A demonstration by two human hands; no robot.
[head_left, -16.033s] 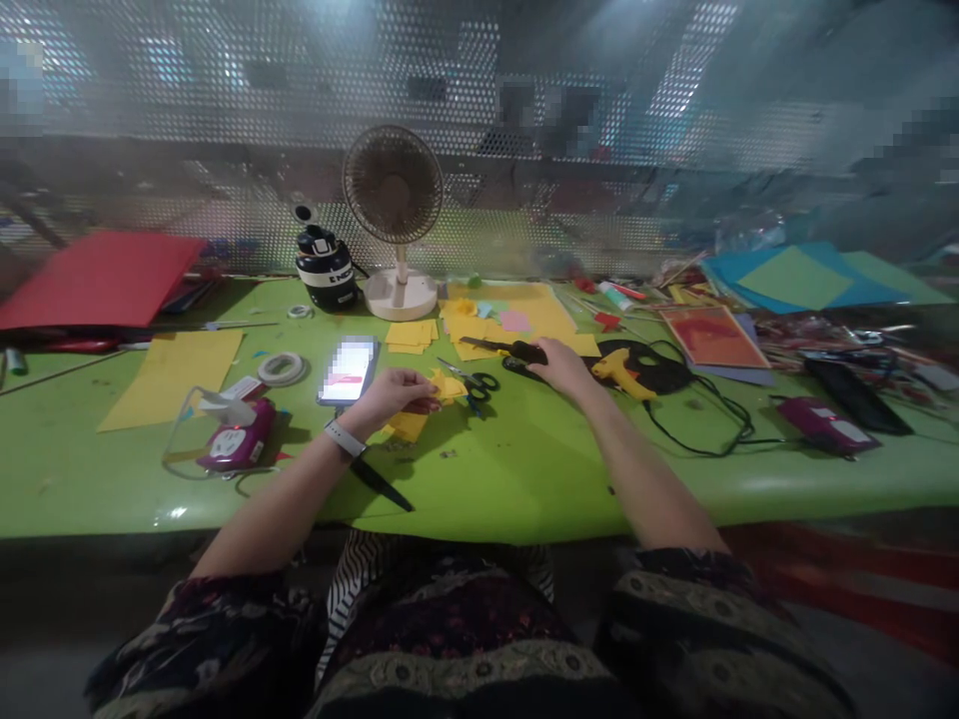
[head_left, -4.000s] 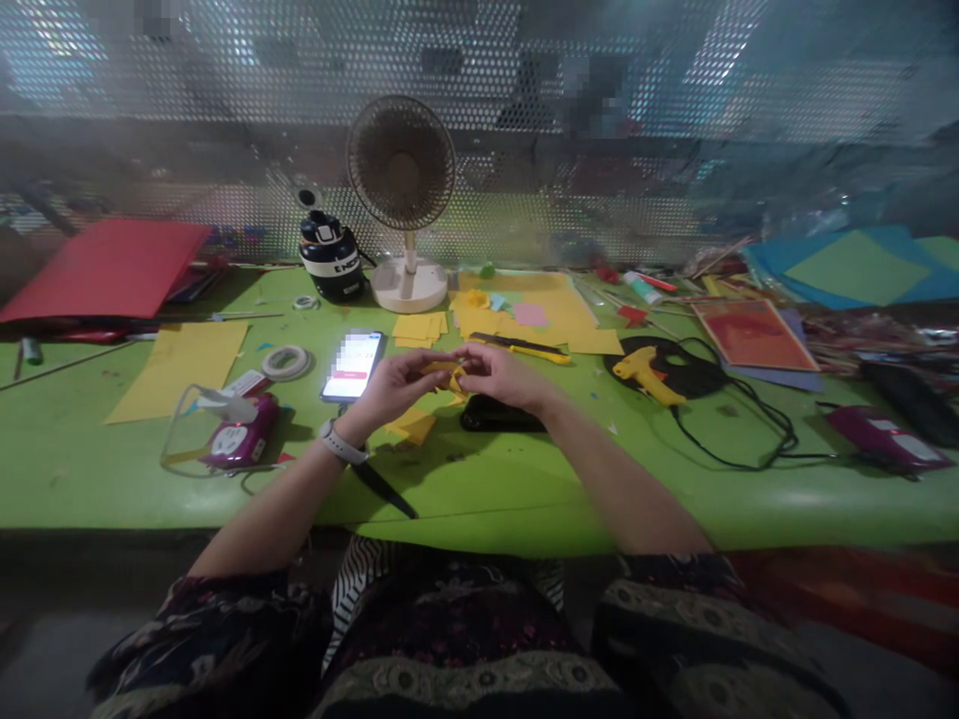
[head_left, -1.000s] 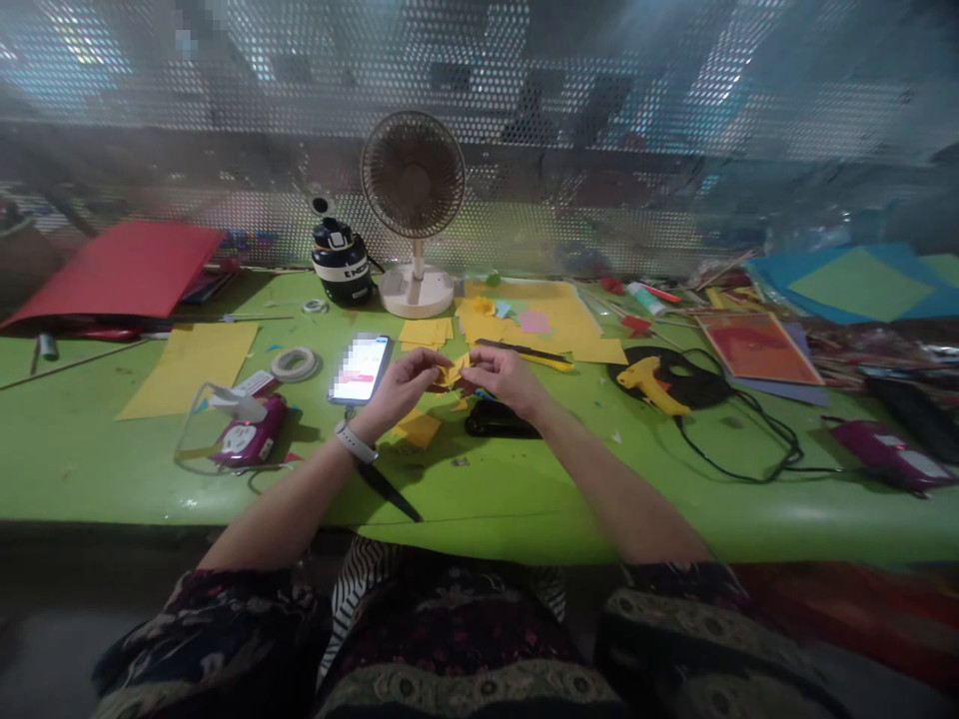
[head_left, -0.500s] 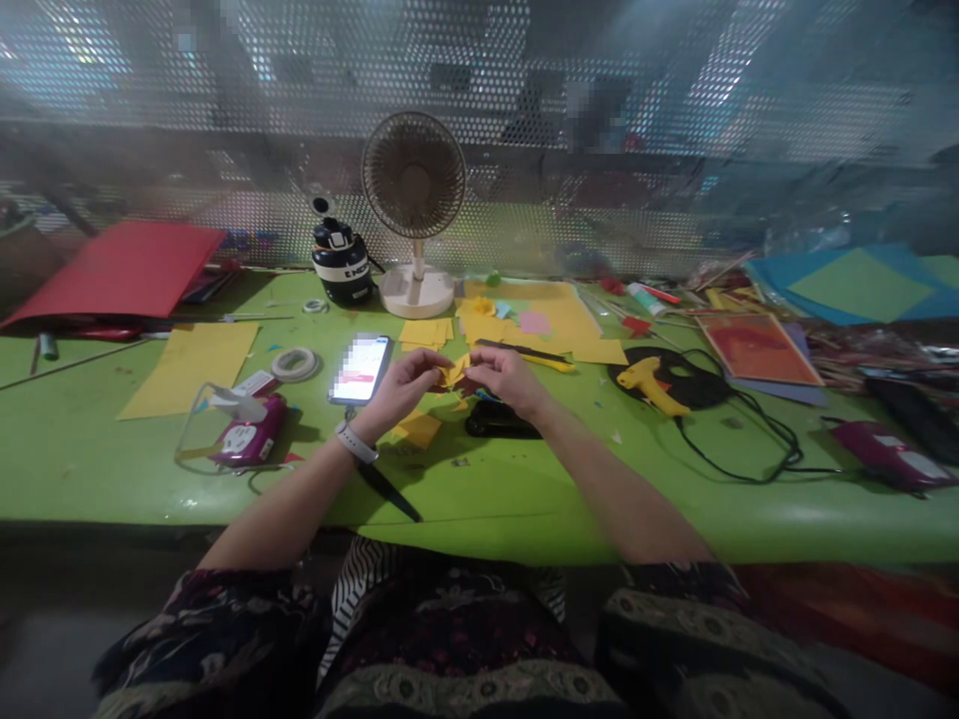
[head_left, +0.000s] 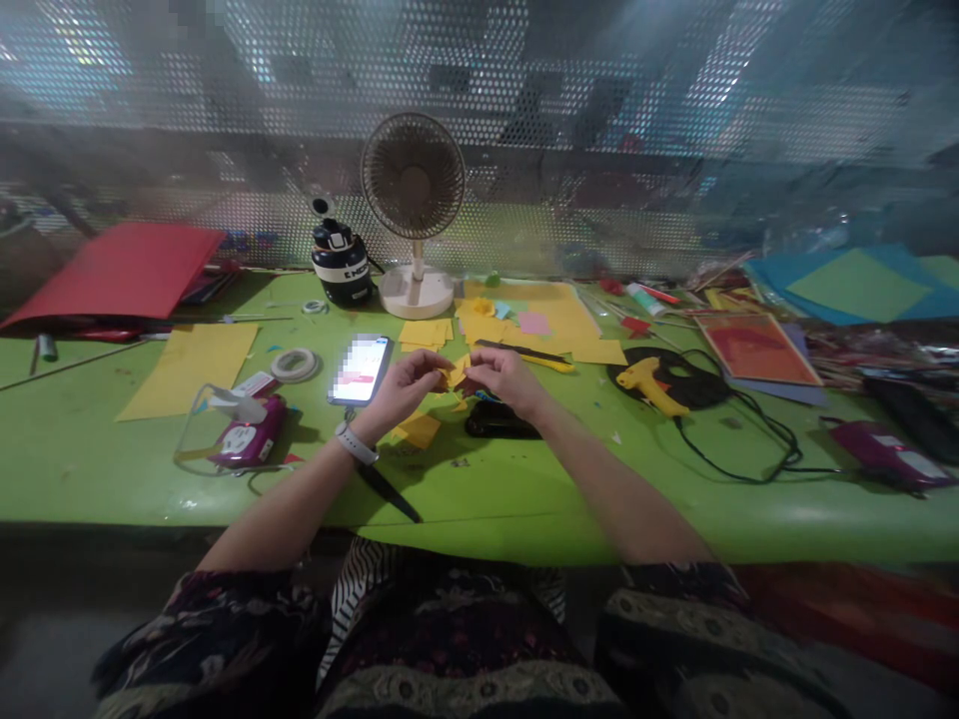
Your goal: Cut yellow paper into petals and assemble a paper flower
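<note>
Between my two hands is a small folded piece of yellow paper (head_left: pixel 459 372). My left hand (head_left: pixel 412 381) pinches its left side, and my right hand (head_left: pixel 503 377) pinches the right side; some of the paper is hidden by the fingers. Below them on the table lie a black case-like object (head_left: pixel 500 420) and a square of yellow paper (head_left: pixel 418 430). A yellow and black cutter knife (head_left: pixel 535 355) rests just beyond my right hand. Left of my left hand lies a phone (head_left: pixel 361 367) with its screen lit.
A fan (head_left: pixel 414 180) and a dark bottle (head_left: pixel 341 265) stand at the back. At right, a yellow glue gun (head_left: pixel 653 386) with a cord sits on a black disc. A tape roll (head_left: pixel 295 364), a purple device (head_left: pixel 251 434) and a yellow sheet (head_left: pixel 191 367) lie at left.
My fingers have shifted very slightly on the yellow paper, which shows at a slightly different angle. Everything else on the table stays in place.
</note>
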